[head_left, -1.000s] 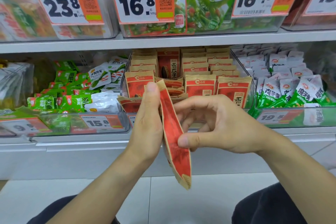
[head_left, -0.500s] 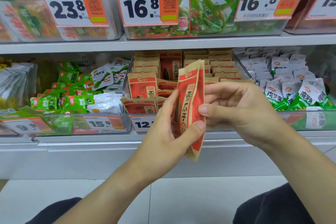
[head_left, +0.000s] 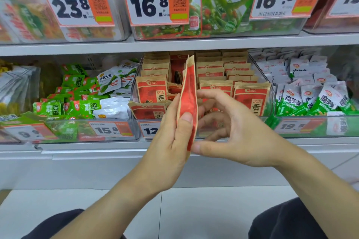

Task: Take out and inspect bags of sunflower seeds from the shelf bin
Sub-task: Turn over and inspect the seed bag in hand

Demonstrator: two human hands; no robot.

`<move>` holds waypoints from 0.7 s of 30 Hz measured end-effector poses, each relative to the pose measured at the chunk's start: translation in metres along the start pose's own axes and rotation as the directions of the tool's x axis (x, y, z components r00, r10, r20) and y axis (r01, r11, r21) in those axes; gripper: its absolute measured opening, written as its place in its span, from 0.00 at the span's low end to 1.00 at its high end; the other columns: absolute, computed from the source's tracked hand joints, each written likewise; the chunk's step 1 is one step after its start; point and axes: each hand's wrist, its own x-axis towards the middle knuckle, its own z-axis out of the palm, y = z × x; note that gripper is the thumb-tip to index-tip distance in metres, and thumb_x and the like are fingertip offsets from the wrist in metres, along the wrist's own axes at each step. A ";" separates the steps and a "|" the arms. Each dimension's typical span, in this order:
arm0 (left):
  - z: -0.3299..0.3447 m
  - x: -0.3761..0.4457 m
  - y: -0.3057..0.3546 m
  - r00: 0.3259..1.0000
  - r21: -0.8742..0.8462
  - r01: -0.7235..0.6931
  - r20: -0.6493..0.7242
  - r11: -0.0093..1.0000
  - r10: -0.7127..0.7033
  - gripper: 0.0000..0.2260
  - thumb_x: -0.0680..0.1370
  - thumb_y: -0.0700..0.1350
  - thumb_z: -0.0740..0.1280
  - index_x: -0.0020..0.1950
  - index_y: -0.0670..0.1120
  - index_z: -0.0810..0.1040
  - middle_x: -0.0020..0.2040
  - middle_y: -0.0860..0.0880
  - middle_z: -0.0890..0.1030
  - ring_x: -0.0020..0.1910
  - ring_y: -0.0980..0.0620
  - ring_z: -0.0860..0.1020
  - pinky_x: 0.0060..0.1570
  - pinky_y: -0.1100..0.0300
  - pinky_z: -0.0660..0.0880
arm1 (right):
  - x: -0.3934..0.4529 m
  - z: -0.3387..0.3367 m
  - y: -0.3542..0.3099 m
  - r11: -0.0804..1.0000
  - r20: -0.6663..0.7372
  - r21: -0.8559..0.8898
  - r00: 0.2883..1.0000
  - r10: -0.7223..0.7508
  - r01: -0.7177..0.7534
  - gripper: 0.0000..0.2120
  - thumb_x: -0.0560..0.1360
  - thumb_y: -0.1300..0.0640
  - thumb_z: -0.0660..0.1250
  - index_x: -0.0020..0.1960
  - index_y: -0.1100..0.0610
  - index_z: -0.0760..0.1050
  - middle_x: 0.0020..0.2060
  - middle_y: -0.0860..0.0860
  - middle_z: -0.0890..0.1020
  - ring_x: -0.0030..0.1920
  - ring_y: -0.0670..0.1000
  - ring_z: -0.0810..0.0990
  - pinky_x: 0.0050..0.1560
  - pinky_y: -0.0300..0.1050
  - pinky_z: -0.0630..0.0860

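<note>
- Between the two hands, a flat red-and-tan paper bag of sunflower seeds (head_left: 188, 101) stands nearly upright, turned edge-on to the camera.
- Left hand (head_left: 171, 141) grips the bag's lower half: its thumb (head_left: 185, 122) presses the red face, while the other fingers lie behind the bag, hidden.
- Right hand (head_left: 233, 132) touches the bag's bottom corner with its thumb tip (head_left: 196, 147); its fingers curl loosely just right of the bag, and whether they touch it cannot be told.
- Behind the fingers, a clear plastic shelf bin (head_left: 272, 91) holds rows of matching red-and-tan seed bags (head_left: 251, 97) standing upright.
- Left of the left hand sits a clear bin of green and white snack packets (head_left: 81, 103).
- Right of the right hand's fingers is another clear bin, with white-and-green packets (head_left: 310, 95).
- Above the fingertips, orange-and-white price tags (head_left: 155, 0) hang on the upper bins.
</note>
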 end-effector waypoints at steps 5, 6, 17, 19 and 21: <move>-0.004 0.002 -0.005 0.999 0.016 -0.042 0.031 0.999 0.042 0.22 0.85 0.49 0.52 0.79 0.49 0.62 0.70 0.58 0.75 0.73 0.60 0.70 0.70 0.64 0.67 | -0.005 0.011 -0.001 0.999 0.031 0.025 0.999 0.025 -0.026 0.44 0.68 0.63 0.81 0.75 0.41 0.63 0.56 0.36 0.77 0.58 0.48 0.83 0.47 0.51 0.85; -0.004 0.001 -0.005 0.998 0.031 -0.050 0.034 0.998 0.049 0.22 0.85 0.49 0.52 0.80 0.48 0.61 0.71 0.57 0.74 0.73 0.60 0.69 0.71 0.64 0.66 | -0.005 0.014 -0.001 1.000 0.010 0.021 1.000 0.019 -0.020 0.44 0.68 0.64 0.80 0.75 0.41 0.63 0.57 0.36 0.77 0.58 0.48 0.83 0.46 0.51 0.85; -0.031 0.004 -0.002 0.943 -0.115 0.108 0.326 0.988 -0.065 0.30 0.82 0.41 0.62 0.82 0.48 0.54 0.77 0.52 0.70 0.76 0.50 0.69 0.76 0.44 0.65 | -0.002 0.010 0.007 0.997 -0.006 0.074 1.000 -0.027 0.028 0.44 0.69 0.67 0.79 0.77 0.43 0.66 0.65 0.48 0.76 0.58 0.51 0.84 0.46 0.50 0.85; -0.036 0.003 -0.001 0.918 -0.098 0.114 0.390 0.989 -0.067 0.33 0.80 0.37 0.65 0.82 0.47 0.53 0.77 0.52 0.69 0.76 0.50 0.68 0.76 0.44 0.65 | -0.001 0.003 0.006 0.998 0.044 0.063 0.999 -0.010 0.008 0.43 0.69 0.65 0.80 0.77 0.42 0.66 0.65 0.50 0.76 0.59 0.53 0.84 0.49 0.53 0.85; -0.041 0.004 -0.002 0.892 -0.093 0.123 0.446 0.988 -0.069 0.35 0.79 0.35 0.66 0.82 0.45 0.53 0.79 0.51 0.67 0.77 0.50 0.67 0.76 0.45 0.65 | -0.001 -0.001 0.006 0.999 0.067 0.051 0.998 -0.002 -0.002 0.44 0.68 0.64 0.81 0.77 0.41 0.66 0.66 0.51 0.75 0.59 0.55 0.84 0.51 0.54 0.85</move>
